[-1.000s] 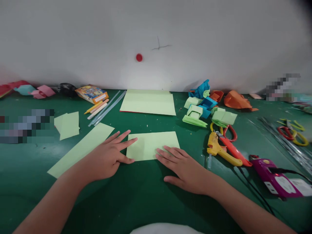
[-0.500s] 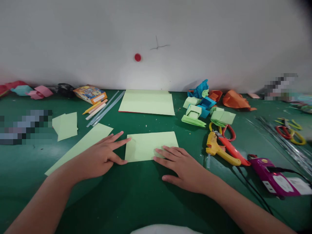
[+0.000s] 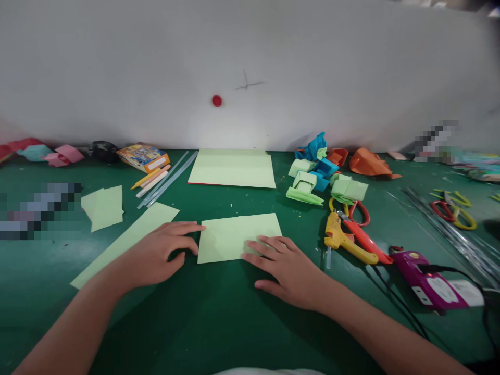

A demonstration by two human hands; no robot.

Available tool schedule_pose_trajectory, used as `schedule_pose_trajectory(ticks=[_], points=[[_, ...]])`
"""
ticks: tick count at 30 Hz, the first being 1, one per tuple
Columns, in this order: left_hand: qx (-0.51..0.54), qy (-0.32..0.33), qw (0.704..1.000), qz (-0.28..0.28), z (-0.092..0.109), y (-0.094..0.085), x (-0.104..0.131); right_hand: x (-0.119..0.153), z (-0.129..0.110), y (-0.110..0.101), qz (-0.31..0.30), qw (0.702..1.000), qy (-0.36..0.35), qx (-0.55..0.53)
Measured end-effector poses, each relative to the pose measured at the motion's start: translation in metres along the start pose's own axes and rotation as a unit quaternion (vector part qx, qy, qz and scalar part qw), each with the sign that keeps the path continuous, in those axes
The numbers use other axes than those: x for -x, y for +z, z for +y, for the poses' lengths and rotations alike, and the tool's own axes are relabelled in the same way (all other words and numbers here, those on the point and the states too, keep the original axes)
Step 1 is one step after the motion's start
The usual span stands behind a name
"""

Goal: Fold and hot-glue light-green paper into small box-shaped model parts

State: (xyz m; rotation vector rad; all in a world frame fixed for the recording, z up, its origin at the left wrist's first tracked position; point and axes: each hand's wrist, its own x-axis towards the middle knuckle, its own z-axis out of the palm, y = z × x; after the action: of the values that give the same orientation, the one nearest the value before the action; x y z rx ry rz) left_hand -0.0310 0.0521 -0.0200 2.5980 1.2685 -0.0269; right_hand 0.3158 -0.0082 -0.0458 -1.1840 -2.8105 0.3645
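Note:
A pale green paper rectangle (image 3: 230, 237) lies flat on the green table (image 3: 219, 323) in front of me. My right hand (image 3: 291, 271) rests on its right part, palm down with the fingers spread. At its left edge is my left hand (image 3: 162, 255), fingers apart and holding nothing, with a fingertip at the paper's upper left corner. Under the left wrist and forearm a long pale green strip (image 3: 135, 229) runs diagonally. Farther back lies a stack of pale green sheets (image 3: 234, 169) with a red edge showing beneath.
Small paper pieces (image 3: 107, 208), crayons (image 3: 152, 179), glue sticks (image 3: 172, 177) and a box (image 3: 144, 156) are at left. At right are folded papers (image 3: 312, 177), a yellow glue gun (image 3: 344, 242), red-handled scissors (image 3: 365, 239), a purple power strip (image 3: 429, 281) and cables.
My left hand's fingers have drawn closer together and bent at the paper's left edge. My right hand stays on the paper. The camera view has shifted slightly.

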Motion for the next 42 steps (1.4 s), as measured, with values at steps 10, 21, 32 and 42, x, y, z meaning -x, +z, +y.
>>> schedule_pose_trajectory(ticks=[10,21,32,42], points=[[-0.026,-0.126,0.991,0.046,0.008,0.028,-0.011,0.007,0.041,-0.003,0.139,0.960,0.232,0.071],[0.024,-0.106,0.991,0.080,0.009,0.034,-0.016,0.006,0.040,-0.004,0.137,0.949,0.269,-0.090],[0.108,-0.078,0.978,0.160,0.012,0.032,-0.026,0.006,0.049,0.001,0.396,0.786,0.101,-0.463],[-0.082,0.053,0.975,0.201,0.007,0.021,-0.012,0.018,0.025,-0.016,0.287,0.853,-0.148,-0.410]])
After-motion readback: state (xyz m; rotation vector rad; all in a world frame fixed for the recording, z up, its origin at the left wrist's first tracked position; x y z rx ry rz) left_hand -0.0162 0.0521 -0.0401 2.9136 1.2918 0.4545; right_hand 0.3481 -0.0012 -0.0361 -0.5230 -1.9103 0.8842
